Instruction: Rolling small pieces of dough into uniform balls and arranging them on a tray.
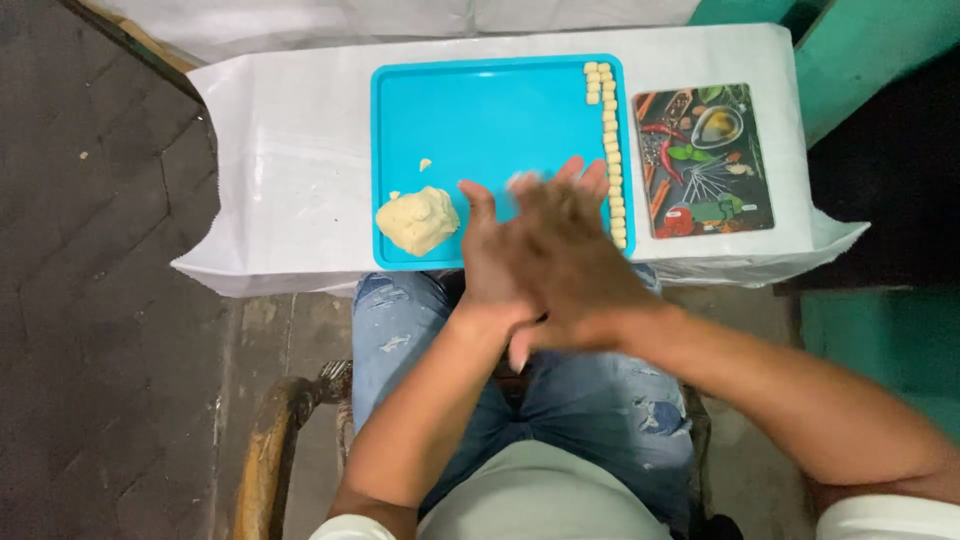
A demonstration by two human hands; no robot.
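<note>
Knees in torn blue jeans are seen nearest the lens, with a pale shirt hem below them; the person is seated on a wooden chair.

Hands: the left hand and right hand are pressed together palm to palm, right over left, fingers extended toward the tray. The outline is motion-blurred. Whether a piece of dough is enclosed between the palms cannot be told; nothing shows at the edges.

Tray: turquoise, rectangular, set on the surface, which is covered in white sheeting. The hands are held over its near edge, right of centre.

Dough: a pale yellow lump lies in the near left corner of the tray, just beside the left hand but not touched. A small crumb lies apart, farther in.

Pieces: small dough pellets are lined in a column along the right rim, doubled at the far end, running down to just beside the right fingertips.

Handling, judged: the lump appears soft, light and mouldable, its surface creased and irregular; it is likely to dent and tear under a pinch, and may be slightly tacky. A hold at its upper edge with fingertips should suffice. The pellets look easily squashed and are best lifted lightly by their sides.

Mat: a dark printed mat with vegetables and spices lies right of the tray, well clear of the hands.
</note>
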